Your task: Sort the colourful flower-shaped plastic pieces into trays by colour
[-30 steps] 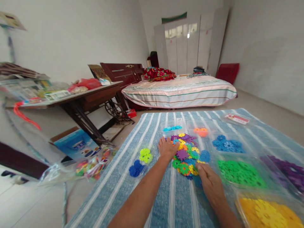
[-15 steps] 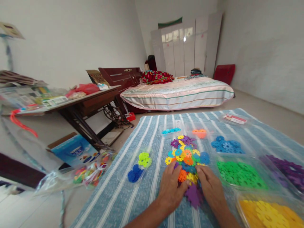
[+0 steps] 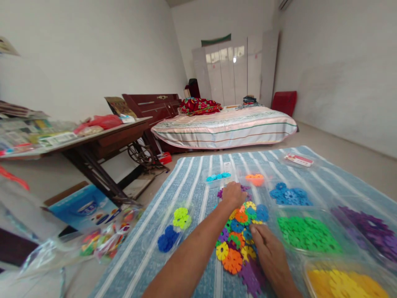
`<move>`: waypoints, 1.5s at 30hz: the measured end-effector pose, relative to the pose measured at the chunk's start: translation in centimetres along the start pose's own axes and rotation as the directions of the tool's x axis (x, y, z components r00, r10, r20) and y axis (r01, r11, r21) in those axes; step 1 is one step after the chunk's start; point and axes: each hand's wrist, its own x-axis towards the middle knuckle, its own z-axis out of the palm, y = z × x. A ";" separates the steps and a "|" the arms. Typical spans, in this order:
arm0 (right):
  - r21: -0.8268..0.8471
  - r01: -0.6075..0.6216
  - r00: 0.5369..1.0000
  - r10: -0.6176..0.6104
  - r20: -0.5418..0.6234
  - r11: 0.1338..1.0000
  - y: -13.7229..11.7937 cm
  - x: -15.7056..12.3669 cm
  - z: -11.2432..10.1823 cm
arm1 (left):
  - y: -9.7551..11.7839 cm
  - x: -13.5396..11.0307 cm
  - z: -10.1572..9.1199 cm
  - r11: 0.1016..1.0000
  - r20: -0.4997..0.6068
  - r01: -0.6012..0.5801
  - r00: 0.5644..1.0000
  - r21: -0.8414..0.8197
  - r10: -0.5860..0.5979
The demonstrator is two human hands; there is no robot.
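Note:
A heap of mixed coloured snowflake-shaped plastic pieces [image 3: 240, 231] lies on a blue striped cloth [image 3: 192, 194]. My left hand [image 3: 234, 194] reaches to the far end of the heap, fingers curled down onto the pieces there. My right hand [image 3: 268, 248] rests palm down on the heap's near right side, fingers flat. Sorted piles sit around: green pieces [image 3: 305, 234], blue pieces [image 3: 288, 196], purple pieces [image 3: 369, 227], yellow pieces [image 3: 344, 285], orange pieces [image 3: 254, 179], cyan pieces [image 3: 218, 176].
Lime and dark blue pieces [image 3: 173, 225] lie left of the heap. A bag of mixed pieces [image 3: 102, 240] and a blue box [image 3: 82, 207] sit off the cloth. A cluttered sewing-machine table [image 3: 93, 136] stands left; a bed [image 3: 223, 126] is beyond.
My left hand has moved from the near side of the heap out to its far end. The heap now lies spread toward me. My right hand stayed on the near right.

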 end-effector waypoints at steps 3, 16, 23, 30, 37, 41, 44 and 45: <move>0.005 0.008 1.000 -0.008 -0.002 1.000 0.1 0.0 0.1 | -0.4 0.8 1.1 1.000 0.018 0.004 1.000 0.015 -0.005; 0.029 0.029 1.000 -0.029 0.002 0.999 0.4 0.2 0.5 | -3.4 -6.0 -0.2 0.988 0.093 -0.113 0.990 0.104 0.103; -0.015 0.099 0.994 -0.099 -0.045 0.995 -0.8 1.0 0.2 | -2.2 -1.9 -0.3 0.971 -0.011 -0.226 0.974 0.071 0.228; -0.068 0.119 0.985 -0.126 -0.118 0.991 -1.0 2.5 0.3 | -0.4 3.3 2.1 0.993 0.081 -0.077 0.994 0.086 0.070; -0.070 0.125 0.984 -0.133 -0.122 0.990 -1.1 2.6 0.4 | -1.0 2.2 1.5 0.991 0.122 -0.101 0.988 0.089 0.090; -0.068 0.137 0.982 -0.145 -0.122 0.988 -1.0 2.4 0.5 | -1.3 0.5 0.3 0.985 0.177 -0.119 0.980 0.122 0.096; -0.061 0.136 0.983 -0.142 -0.113 0.989 -0.9 2.0 0.4 | -0.8 -0.4 -0.2 0.980 0.133 -0.115 0.987 0.163 0.094; -0.058 0.134 0.985 -0.140 -0.106 0.989 -0.9 1.9 0.4 | -0.5 -0.5 -0.1 0.979 0.106 -0.123 0.989 0.160 0.107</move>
